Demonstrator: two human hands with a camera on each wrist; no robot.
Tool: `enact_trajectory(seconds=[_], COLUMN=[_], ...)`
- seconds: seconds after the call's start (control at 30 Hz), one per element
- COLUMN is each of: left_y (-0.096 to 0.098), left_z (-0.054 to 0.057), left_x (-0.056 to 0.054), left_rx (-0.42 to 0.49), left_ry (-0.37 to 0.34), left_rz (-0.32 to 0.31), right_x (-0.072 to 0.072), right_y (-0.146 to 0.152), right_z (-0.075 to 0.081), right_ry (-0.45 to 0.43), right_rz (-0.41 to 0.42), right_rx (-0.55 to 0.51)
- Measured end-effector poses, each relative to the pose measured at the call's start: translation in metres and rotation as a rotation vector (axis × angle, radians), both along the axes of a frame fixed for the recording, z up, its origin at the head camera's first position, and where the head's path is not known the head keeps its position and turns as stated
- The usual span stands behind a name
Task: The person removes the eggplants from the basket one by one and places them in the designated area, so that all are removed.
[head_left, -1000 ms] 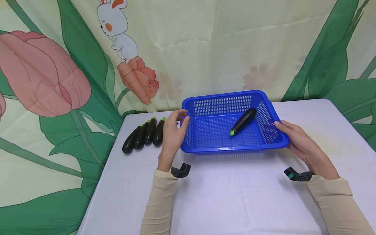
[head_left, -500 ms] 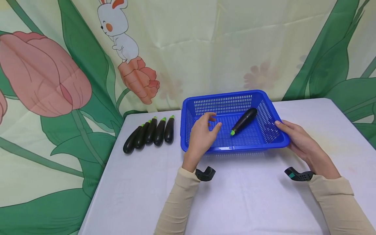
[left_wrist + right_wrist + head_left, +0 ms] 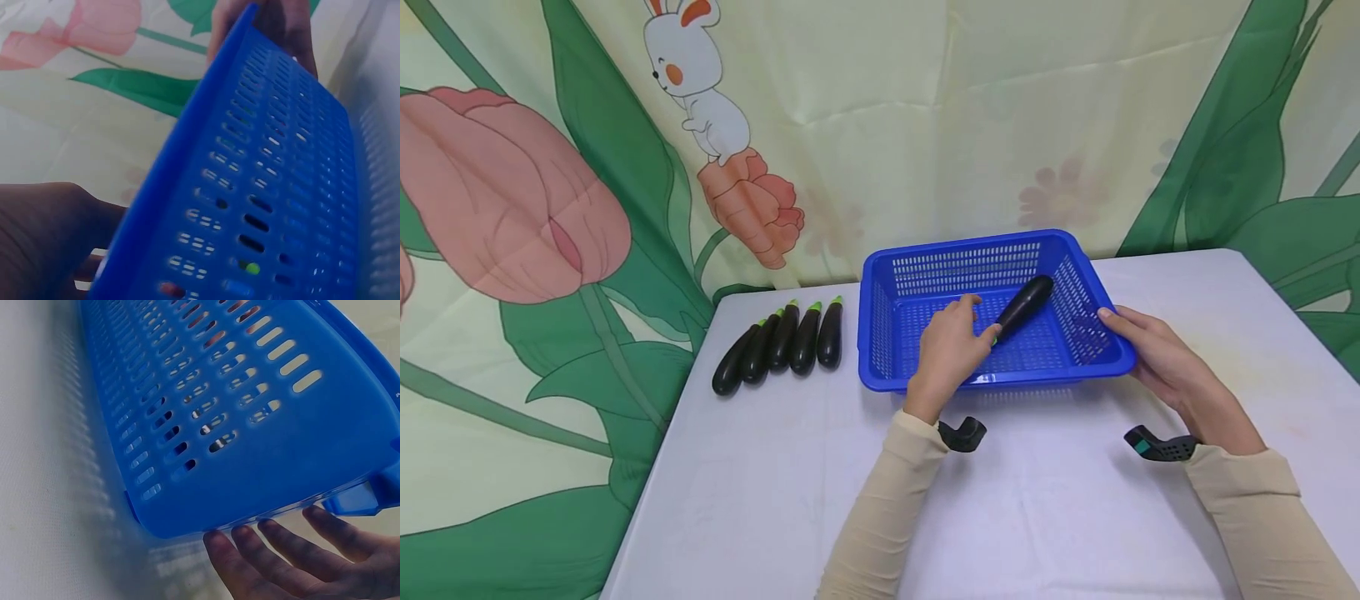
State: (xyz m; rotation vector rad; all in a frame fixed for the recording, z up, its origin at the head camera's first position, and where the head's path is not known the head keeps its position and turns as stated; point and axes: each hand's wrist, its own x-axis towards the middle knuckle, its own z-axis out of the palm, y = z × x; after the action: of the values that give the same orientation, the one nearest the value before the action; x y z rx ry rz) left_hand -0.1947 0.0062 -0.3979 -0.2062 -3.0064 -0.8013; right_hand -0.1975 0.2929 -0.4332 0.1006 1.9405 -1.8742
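A blue slotted plastic basket (image 3: 880, 333) stands on the white table with one dark eggplant (image 3: 1028, 304) lying slantwise inside. My left hand (image 3: 951, 346) reaches over the front rim into it, fingers loosely bent and thumb right at the eggplant's green stem end. In the left wrist view, the left hand (image 3: 44, 231) is beyond the basket's wall, and a bit of green shows through a slot. My right hand (image 3: 1161, 358) grips the basket's right end, thumb on the rim. The right wrist view has its fingertips (image 3: 219, 544) against the basket's outer end wall.
Several more eggplants (image 3: 782, 337) lie side by side on the white-covered table (image 3: 737, 492), left of the basket. A fabric backdrop (image 3: 865, 125) printed with flowers and a rabbit hangs directly behind the table.
My left hand has moved right, from beside the row of eggplants, over the basket's left end to the eggplant inside. My right hand and the basket have stayed nearly still.
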Motion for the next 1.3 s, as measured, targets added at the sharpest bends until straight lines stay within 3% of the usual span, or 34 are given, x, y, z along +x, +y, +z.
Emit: enact_trajectory(seconds=[0.33,0.5,0.73,0.97,1.3], left_y=[0.021,0.025,0.031,0.036,0.043], left_z=[-0.007,-0.010,-0.015,-0.017,-0.017], left_x=[-0.010,-0.014,-0.020,-0.026,-0.031], left_rx=[-0.155,-0.189,-0.280,-0.331,-0.409], left_ry=[-0.015,-0.024,-0.131,-0.230,-0.280], left_rz=[-0.003,0.007,0.006,0.066,0.110], right_x=[0.000,-0.001,-0.001,-0.001,-0.003], right_y=[-0.001,-0.003,-0.001,0.001,0.001], right_z=[0.000,0.000,-0.001,-0.001,-0.004], right_ry=[0.006,0.006,-0.007,-0.011,-0.005], right_rz=[0.002,0.005,-0.003,-0.013,0.000], right_rx=[0.016,0.019,-0.011,-0.092,-0.070])
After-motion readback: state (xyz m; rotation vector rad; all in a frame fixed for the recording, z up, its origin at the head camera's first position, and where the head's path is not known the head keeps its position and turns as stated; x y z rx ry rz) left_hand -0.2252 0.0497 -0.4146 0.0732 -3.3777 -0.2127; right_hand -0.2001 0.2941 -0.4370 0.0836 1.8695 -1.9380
